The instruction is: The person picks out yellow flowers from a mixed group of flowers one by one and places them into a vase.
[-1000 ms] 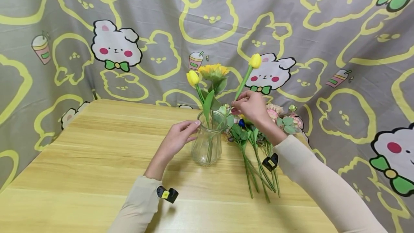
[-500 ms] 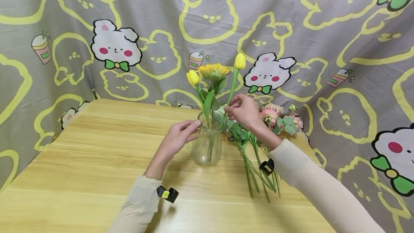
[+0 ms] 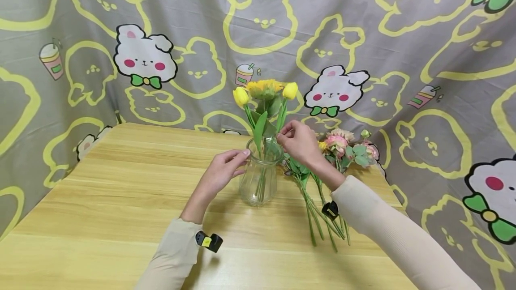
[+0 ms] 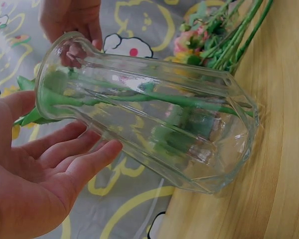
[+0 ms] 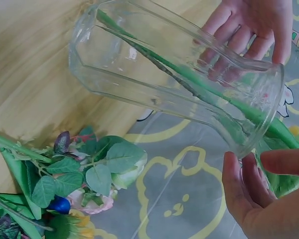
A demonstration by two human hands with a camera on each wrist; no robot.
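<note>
A clear glass vase [image 3: 258, 182] stands upright on the wooden table, holding a yellow sunflower [image 3: 264, 89] and a yellow tulip [image 3: 241, 96] on the left. My left hand [image 3: 219, 169] rests against the vase's left side, thumb at the rim, its fairly straight fingers [image 4: 89, 159] along the neck. My right hand [image 3: 300, 144] pinches a second yellow tulip [image 3: 290, 91] low on its green stem, just above the right of the rim. This tulip's lower stem [image 5: 189, 74] runs down inside the vase, and its leaves are partly hidden by the right hand.
Right of the vase lies a pile of flowers: pink blooms [image 3: 338, 142], green leaves [image 5: 109, 167] and a small blue bud [image 5: 59, 204]. Several long stems [image 3: 322, 218] reach toward the table's front. A grey curtain [image 3: 193, 21] with cartoon prints hangs behind the table [image 3: 121, 191].
My right hand has moved left with the second tulip, whose head has come down beside the sunflower as its stem slid into the vase. The left hand has stayed at the vase.
</note>
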